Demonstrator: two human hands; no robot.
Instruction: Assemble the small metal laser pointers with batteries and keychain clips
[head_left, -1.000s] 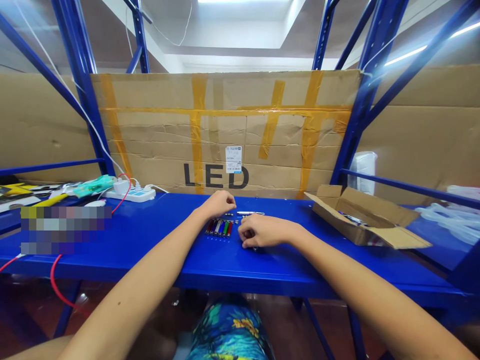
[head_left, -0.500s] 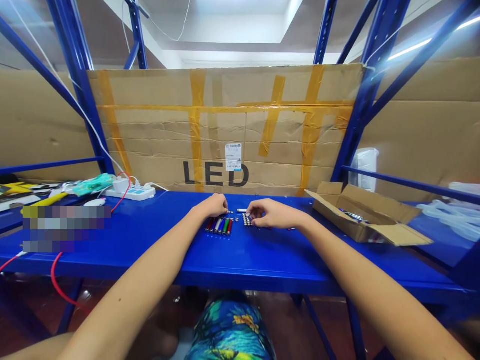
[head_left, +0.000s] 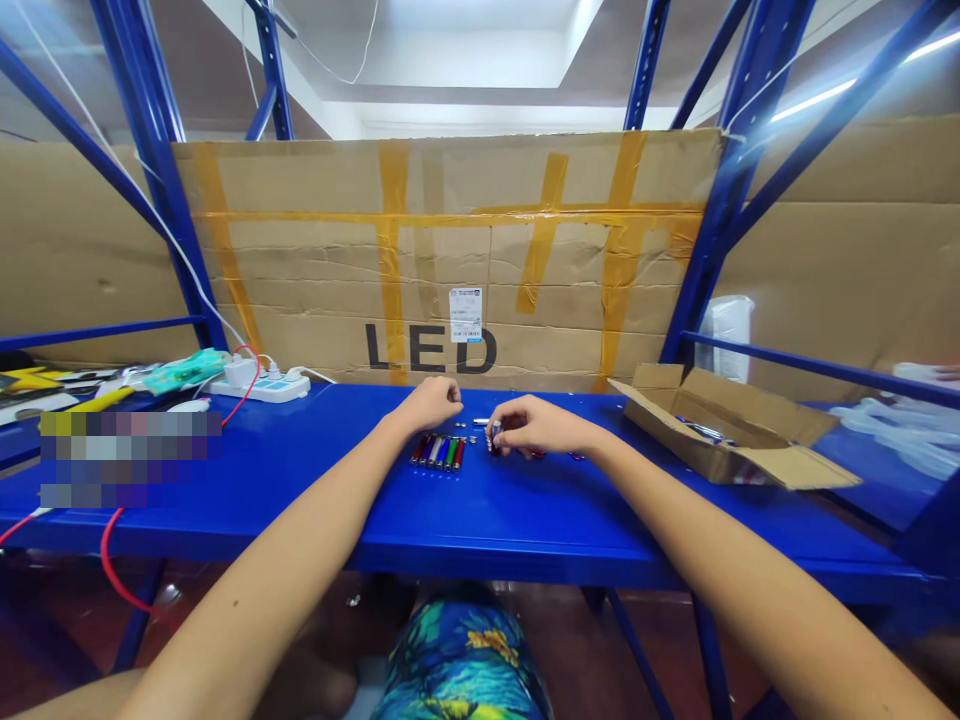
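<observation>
My left hand (head_left: pixel 437 403) is closed, its fingertips curled together just above the blue table; whatever they hold, if anything, is too small to make out. Below it lies a row of small coloured metal tubes (head_left: pixel 439 453) in red, blue, silver and green. My right hand (head_left: pixel 529 425) is bent in a pinch, thumb and fingers around small silver pieces (head_left: pixel 492 436) that look like stacked round cells. Between the hands are tiny metal bits (head_left: pixel 460 425) and a thin silver tube (head_left: pixel 480 421). Some small red items (head_left: pixel 576 457) show partly behind my right wrist.
An open cardboard box (head_left: pixel 712 440) with metal parts inside stands at the right. On the left are a white power strip (head_left: pixel 262 386), a red cable (head_left: pixel 111 560) and assorted tools. A large cardboard sheet (head_left: pixel 315 270) marked LED closes off the back, between blue posts.
My left hand has lifted slightly up and away from the tiny metal bits. My right hand has drawn the silver pieces together between its fingers and shifted a little left.
</observation>
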